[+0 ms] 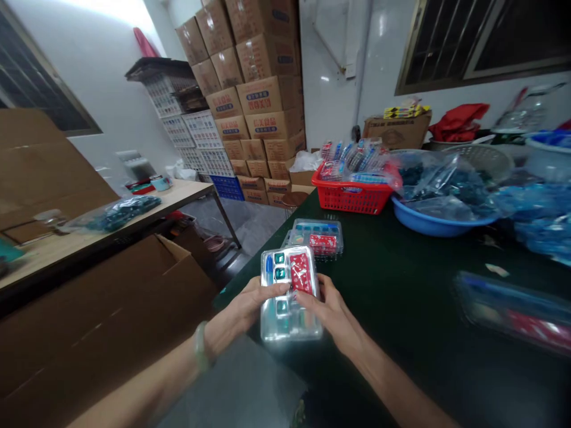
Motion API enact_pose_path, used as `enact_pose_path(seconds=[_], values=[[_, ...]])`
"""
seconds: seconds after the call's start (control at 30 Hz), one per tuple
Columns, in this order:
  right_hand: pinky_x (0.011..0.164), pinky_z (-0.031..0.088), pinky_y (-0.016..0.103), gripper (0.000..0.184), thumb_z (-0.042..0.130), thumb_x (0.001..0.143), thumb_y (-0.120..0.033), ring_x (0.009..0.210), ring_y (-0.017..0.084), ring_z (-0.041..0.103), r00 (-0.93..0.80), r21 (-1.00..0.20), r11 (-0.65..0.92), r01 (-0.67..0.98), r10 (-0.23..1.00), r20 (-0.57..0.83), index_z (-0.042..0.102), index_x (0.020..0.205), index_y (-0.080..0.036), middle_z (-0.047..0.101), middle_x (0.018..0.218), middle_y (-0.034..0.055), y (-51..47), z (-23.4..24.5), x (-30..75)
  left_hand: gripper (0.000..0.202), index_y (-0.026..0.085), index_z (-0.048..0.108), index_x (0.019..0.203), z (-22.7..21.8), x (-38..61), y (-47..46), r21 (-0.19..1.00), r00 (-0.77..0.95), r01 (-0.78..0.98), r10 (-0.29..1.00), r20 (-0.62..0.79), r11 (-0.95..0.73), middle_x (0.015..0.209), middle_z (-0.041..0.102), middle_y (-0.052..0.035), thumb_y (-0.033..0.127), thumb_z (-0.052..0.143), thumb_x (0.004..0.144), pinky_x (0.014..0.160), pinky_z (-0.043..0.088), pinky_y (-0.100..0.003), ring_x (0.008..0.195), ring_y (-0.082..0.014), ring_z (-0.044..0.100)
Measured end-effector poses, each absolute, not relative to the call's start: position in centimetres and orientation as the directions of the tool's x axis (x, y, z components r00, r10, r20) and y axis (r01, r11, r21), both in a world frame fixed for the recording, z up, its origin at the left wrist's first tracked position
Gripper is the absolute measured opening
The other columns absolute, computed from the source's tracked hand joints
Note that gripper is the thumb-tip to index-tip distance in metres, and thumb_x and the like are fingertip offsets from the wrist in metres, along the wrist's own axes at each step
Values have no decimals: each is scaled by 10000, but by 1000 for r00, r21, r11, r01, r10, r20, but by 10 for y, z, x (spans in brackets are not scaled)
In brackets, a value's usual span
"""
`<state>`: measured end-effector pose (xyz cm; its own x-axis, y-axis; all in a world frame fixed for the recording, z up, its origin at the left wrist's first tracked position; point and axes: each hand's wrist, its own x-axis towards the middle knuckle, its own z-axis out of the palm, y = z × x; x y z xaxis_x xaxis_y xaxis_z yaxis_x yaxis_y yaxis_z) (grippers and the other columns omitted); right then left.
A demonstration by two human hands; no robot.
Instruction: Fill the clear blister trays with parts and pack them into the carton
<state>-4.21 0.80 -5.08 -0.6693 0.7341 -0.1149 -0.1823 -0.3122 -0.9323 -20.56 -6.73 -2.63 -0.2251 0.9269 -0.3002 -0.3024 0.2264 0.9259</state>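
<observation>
A clear plastic blister pack (291, 324) is held upright-tilted between my two hands, over the near edge of the dark green table. Inside it show several square teal pieces, a blue item and a red patterned packet. My left hand (250, 300) grips its left side, thumb across the front. From the right, my right hand (328, 306) closes on the other edge, thumb on the front near the red packet. Just beyond lies a small stack of similar packs (332, 229) on the table. Another such pack (513, 315), blurred, lies at the right.
A red basket (352, 199) full of packs stands farther back. Beside it a blue basin (432, 224) holds bags of teal pieces. An open cardboard box (111, 321) is at the left, below a wooden table (187, 190). Stacked cartons (267, 125) line the back.
</observation>
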Motion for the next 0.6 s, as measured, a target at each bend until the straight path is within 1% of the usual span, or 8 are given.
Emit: enact_pose_path(seconds=[0.1,0.17,0.2,0.27,0.33,0.47,0.53,0.6], values=[[960,399,391,910,768,600,-263,1142,243,499,-618,-956,-84,-280,778,112,263,1356,-252,498,1277,76,13,-54,-16,535,109,578,1104,-14,-186,-61,996,-162,-85,986,-30,16,984,666,-113,187,769,611,806,487,-364,901,-272,613],[1001,357,401,1007,761,587,-191,1190,237,456,-599,-968,1,-252,786,157,170,1395,-302,434,1339,58,14,-59,-1,693,156,520,1185,-11,-178,-57,996,-119,48,990,78,-73,1042,644,-88,130,794,549,837,472,-354,973,-282,580],[1003,351,409,1021,750,587,-170,1190,239,456,-594,-976,28,-215,789,153,151,1401,-317,424,1348,54,14,-63,5,767,174,493,1213,-12,-175,-55,989,-103,110,988,112,-101,1072,629,-80,106,805,515,848,466,-349,998,-287,565],[1001,342,427,1000,735,581,-158,1175,249,465,-571,-989,68,-133,811,132,181,1397,-319,434,1336,57,15,-76,12,850,196,459,1238,-20,-172,-52,973,-93,197,985,144,-123,1105,608,-73,79,814,475,855,460,-333,1018,-287,548],[1009,319,443,974,746,552,-180,1180,267,450,-528,-991,124,-49,839,131,246,1379,-300,450,1315,63,18,-89,15,859,203,425,1265,-31,-170,-50,970,-85,214,988,132,-111,1129,593,-78,84,802,502,868,452,-329,1031,-283,541],[1000,311,453,947,779,511,-248,1171,289,435,-480,-979,192,66,867,138,327,1342,-272,476,1278,72,19,-94,17,768,179,437,1250,-44,-166,-47,987,-59,116,991,120,-113,1135,597,-93,105,775,563,894,441,-363,1034,-284,551],[972,345,435,923,777,525,-268,1137,283,465,-496,-988,152,34,860,115,337,1336,-271,500,1252,70,14,-78,25,682,174,477,1215,-46,-160,-48,994,-68,-62,994,86,-90,1111,618,-88,126,757,595,885,446,-389,1010,-285,572],[922,395,406,874,760,566,-272,1070,264,518,-561,-997,79,-23,824,79,340,1332,-284,537,1207,57,8,-55,38,560,164,539,1156,-50,-153,-50,950,-67,-313,998,-6,-15,1072,645,-84,171,733,630,873,452,-412,958,-283,603]])
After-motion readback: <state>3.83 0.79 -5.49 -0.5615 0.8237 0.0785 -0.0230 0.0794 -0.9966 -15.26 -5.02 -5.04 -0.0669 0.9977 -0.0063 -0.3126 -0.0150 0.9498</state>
